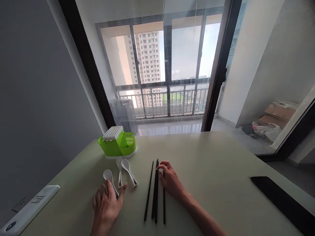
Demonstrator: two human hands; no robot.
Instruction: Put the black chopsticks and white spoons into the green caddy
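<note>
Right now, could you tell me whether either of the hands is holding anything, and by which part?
Nothing is lifted. The left hand rests on the handle of a white spoon; the right hand touches the upper ends of the black chopsticks lying on the table.

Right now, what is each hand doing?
Left hand: open, fingers on a spoon.
Right hand: curled on the chopsticks; grip cannot be told.

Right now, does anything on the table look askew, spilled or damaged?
Nothing spilled or damaged. The black chopsticks lie loosely, one splayed apart, and the three white spoons sit fanned outside the green holder.
</note>
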